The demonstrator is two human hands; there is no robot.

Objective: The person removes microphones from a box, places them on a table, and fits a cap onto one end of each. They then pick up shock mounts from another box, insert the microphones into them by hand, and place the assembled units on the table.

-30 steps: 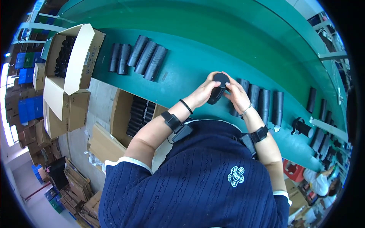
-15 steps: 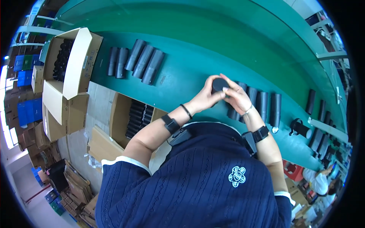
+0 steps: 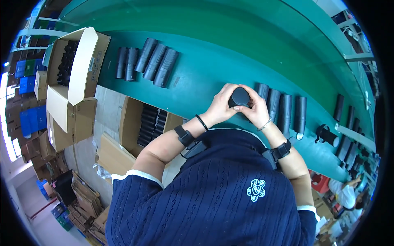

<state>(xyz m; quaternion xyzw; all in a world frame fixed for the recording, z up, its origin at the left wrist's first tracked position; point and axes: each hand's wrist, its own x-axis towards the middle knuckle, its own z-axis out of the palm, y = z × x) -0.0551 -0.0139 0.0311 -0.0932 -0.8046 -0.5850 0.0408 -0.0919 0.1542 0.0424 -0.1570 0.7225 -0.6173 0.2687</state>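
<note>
Between both hands, over the near edge of the green table, I hold a black cylinder (image 3: pixel 240 96) with its round flat end facing up. My left hand (image 3: pixel 221 104) wraps its left side, and my right hand (image 3: pixel 257 110) closes round the right side with the thumb at the near rim. The lower part of the cylinder is hidden by my hands. Right beside my right hand lie several similar black ribbed cylinders (image 3: pixel 286 113) in a row. Farther left on the table rests another group of black cylinders (image 3: pixel 155 61).
An open cardboard box (image 3: pixel 86 67) with dark parts stands at the table's left end. Below the near edge sits a second carton (image 3: pixel 130 123) filled with black cylinders. A black cylinder with a ring (image 3: pixel 326 136) lies to the right, and a person (image 3: pixel 344 194) is at the far right.
The fingers of both hands have shifted to surround the cylinder more evenly. The right hand has moved slightly toward me, and the cylinder's round end shows more fully.
</note>
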